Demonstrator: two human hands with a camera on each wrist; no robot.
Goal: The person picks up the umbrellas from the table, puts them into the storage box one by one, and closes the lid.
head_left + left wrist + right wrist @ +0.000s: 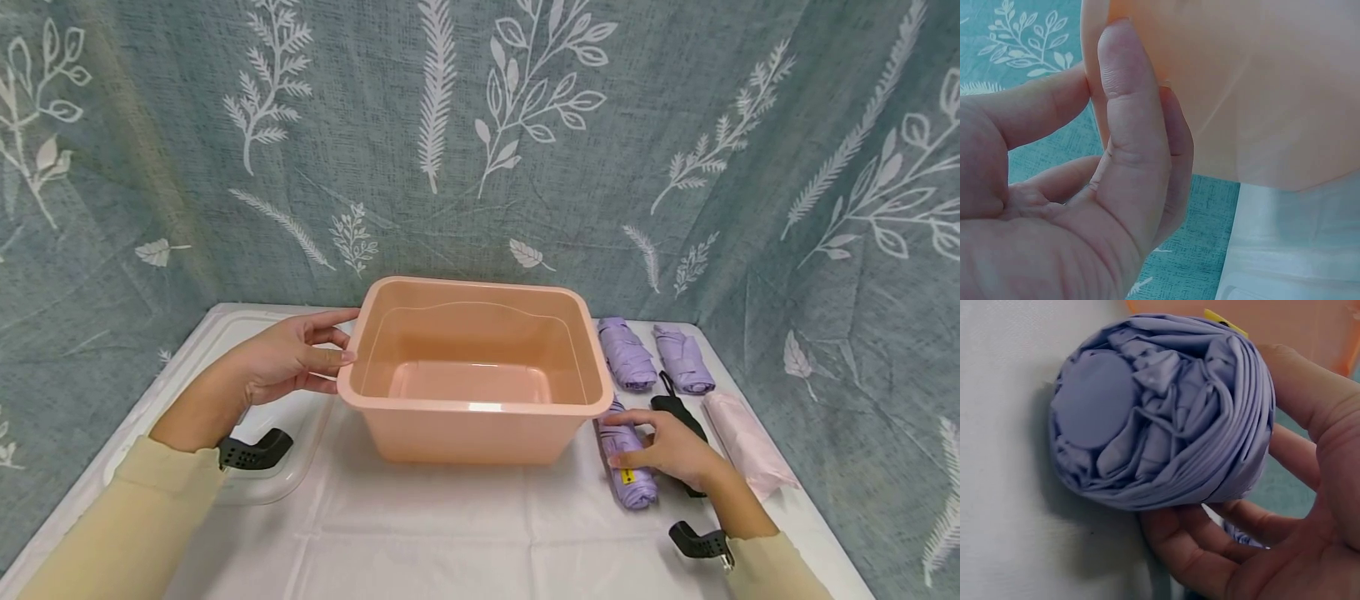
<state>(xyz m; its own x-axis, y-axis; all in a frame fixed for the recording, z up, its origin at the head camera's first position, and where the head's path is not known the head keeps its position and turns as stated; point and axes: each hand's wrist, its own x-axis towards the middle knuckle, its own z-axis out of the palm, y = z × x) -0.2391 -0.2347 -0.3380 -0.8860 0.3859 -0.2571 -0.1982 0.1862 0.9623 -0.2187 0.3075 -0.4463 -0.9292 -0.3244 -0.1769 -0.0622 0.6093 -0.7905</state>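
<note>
Nearest, we list: purple roll (1163, 419), grasped by the right hand (669, 450) at the peach tub (468, 435)'s near right corner; left hand (288, 354) pinching the rim, we judge to steady it. Beyond: two further rolls (628, 356), apparently set within reach.

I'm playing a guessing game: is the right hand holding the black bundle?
No, the right hand has its thumb and fingers around a purple bundle with a yellow label.
</note>
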